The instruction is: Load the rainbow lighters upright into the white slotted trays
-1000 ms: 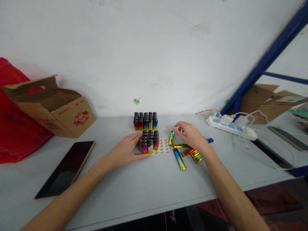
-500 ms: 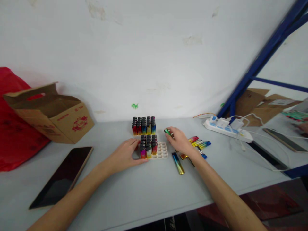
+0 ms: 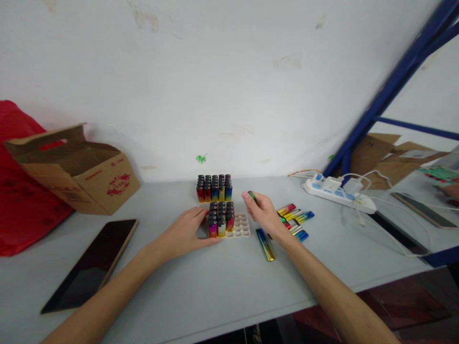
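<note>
A white holed tray (image 3: 243,224) stands on the grey table, with several upright black-topped lighters (image 3: 221,220) in its left part and bare holes at its right. My left hand (image 3: 190,230) grips the tray's left end, thumb along the front edge and fingers at the far left side. Just right of the tray, my right hand (image 3: 264,210) is closed around a green lighter (image 3: 253,197), its dark end poking up past the thumb; the rest is hidden. By my right wrist lie several shiny multicoloured lighters (image 3: 304,216), and a blue-and-gold one (image 3: 265,244) lies nearer me.
Behind the tray stands a block of upright lighters (image 3: 214,189) near the wall. At left are a tablet (image 3: 91,265), an opened cardboard box (image 3: 103,184) and a red bag (image 3: 21,191). A white power strip (image 3: 340,193) with cables and a blue frame (image 3: 380,100) are at right.
My right hand has tilted the green lighter more upright and drawn it slightly lower, uncovering more of the loose lighters. My left hand stays at the tray.
</note>
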A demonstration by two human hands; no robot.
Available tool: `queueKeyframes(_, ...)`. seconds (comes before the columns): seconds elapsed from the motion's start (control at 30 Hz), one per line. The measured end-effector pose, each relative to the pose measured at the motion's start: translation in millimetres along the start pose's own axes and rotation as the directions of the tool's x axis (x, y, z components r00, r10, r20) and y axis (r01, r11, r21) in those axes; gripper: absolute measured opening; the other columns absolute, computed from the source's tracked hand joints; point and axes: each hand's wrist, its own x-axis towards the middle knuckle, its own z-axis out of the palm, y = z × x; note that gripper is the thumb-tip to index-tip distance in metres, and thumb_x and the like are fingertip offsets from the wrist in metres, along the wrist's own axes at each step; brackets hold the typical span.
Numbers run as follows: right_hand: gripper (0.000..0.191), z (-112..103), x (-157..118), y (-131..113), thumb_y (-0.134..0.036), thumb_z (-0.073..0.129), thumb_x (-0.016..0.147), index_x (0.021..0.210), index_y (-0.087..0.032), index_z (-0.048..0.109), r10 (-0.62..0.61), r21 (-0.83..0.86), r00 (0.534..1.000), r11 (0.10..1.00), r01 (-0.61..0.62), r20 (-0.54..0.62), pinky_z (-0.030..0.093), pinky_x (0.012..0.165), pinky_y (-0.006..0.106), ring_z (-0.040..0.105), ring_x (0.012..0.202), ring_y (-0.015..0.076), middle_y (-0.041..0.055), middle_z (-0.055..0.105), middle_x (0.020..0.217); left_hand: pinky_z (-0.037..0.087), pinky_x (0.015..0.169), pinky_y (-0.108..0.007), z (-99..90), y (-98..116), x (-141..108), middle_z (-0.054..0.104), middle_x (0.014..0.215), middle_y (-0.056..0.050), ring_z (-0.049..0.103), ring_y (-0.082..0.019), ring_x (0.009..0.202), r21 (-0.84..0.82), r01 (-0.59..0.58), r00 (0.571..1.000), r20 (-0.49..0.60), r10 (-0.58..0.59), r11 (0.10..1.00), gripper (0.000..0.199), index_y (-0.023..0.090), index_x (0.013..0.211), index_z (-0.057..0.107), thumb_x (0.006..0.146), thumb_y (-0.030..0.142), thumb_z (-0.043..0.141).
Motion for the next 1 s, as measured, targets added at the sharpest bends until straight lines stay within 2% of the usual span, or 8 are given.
queueKeyframes(0.13,0.068,2,-2,-2,-0.08,0.051,0.101,0.062,-0.027,0.035,0.009,0.006,0.999,1.0,-0.008,-0.033,0.029,0.057,0.03,0.035,0.059,0.0132,-0.0044,0.036,0.058,0.059,0.115,-0.053,0.4,0,0,0.079,0.135,-0.015,0.075,-0.038,0.125,-0.015,-0.022,1.0,-0.013,0.022,1.0,0.066,0.023,0.131,0.073,0.087,0.072,0.082)
queueKeyframes(0.27,0.058,4,-3,1,-0.067,0.051,0.1,0.061,-0.027,0.037,0.01,-0.003,0.999,1.0,-0.01,-0.038,0.029,0.058,0.03,0.037,0.058,0.0135,-0.0044,0.038,0.057,0.059,0.114,-0.051,0.4,0,1,0.079,0.136,-0.014,0.075,-0.037,0.125,-0.007,-0.019,1.0,-0.013,0.019,1.0,0.065,0.024,0.133,0.073,0.087,0.07,0.084)
queueKeyframes(0.4,0.055,4,-4,-3,-0.064,0.051,0.103,0.065,-0.026,0.042,-0.031,-0.037,0.999,0.999,0.031,-0.014,0.033,0.062,0.03,0.041,0.061,0.0141,-0.0045,0.042,0.061,0.06,0.111,-0.052,-1.0,2,1,0.08,0.131,-0.014,0.076,-0.038,0.121,0.0,-0.009,1.0,0.003,0.009,1.0,0.061,0.024,0.127,0.074,0.089,0.07,0.082)
queueKeyframes(0.5,0.049,0,-5,-6,-0.064,0.05,0.108,0.078,-0.025,0.05,-0.059,-0.066,0.998,0.996,0.058,-0.007,0.036,0.064,0.03,0.046,0.064,0.015,-0.0051,0.047,0.066,0.061,0.11,-0.051,-1.6,3,0,0.08,0.128,-0.015,0.076,-0.038,0.119,-0.003,-0.001,1.0,0.01,0.001,1.0,0.059,0.022,0.123,0.074,0.088,0.07,0.082)
queueKeyframes(0.63,0.04,-8,-7,-9,-0.058,0.041,0.116,0.097,-0.026,0.056,-0.086,-0.089,0.993,0.992,0.093,0.082,0.043,0.068,0.031,0.056,0.065,0.0167,-0.0041,0.059,0.072,0.057,0.117,-0.053,-0.6,3,0,0.078,0.138,-0.016,0.074,-0.039,0.128,0.008,-0.001,1.0,0.006,0.001,1.0,0.068,0.022,0.133,0.072,0.088,0.072,0.083)
queueKeyframes(0.77,0.045,-16,-8,-16,-0.058,0.048,0.116,0.091,-0.024,0.064,-0.298,-0.164,0.943,0.933,0.321,0.146,0.05,0.079,0.033,0.063,0.085,0.0205,0.005,0.067,0.091,0.056,0.119,-0.053,0.3,3,0,0.077,0.14,-0.016,0.073,-0.038,0.131,0.001,-0.007,1.0,0.013,0.007,1.0,0.067,0.022,0.135,0.071,0.089,0.069,0.083)
queueKeyframes(0.83,0.047,-18,-9,-19,-0.059,0.053,0.115,0.09,-0.022,0.069,-0.358,-0.172,0.916,0.906,0.387,0.178,0.05,0.079,0.033,0.062,0.084,0.0206,0.006,0.066,0.091,0.057,0.118,-0.053,0.4,3,0,0.078,0.138,-0.016,0.074,-0.039,0.129,0.003,-0.001,1.0,0.015,0.001,1.0,0.066,0.021,0.132,0.071,0.089,0.069,0.083)
queueKeyframes(1.0,0.035,-16,-14,-17,-0.052,0.059,0.114,0.109,-0.021,0.075,-0.282,-0.115,0.91,0.937,0.328,0.303,0.048,0.067,0.029,0.06,0.067,0.0167,0.0005,0.069,0.077,0.058,0.115,-0.052,0.4,4,0,0.078,0.136,-0.015,0.073,-0.039,0.128,-0.009,-0.008,1.0,0.017,0.008,1.0,0.063,0.022,0.129,0.071,0.088,0.068,0.084)
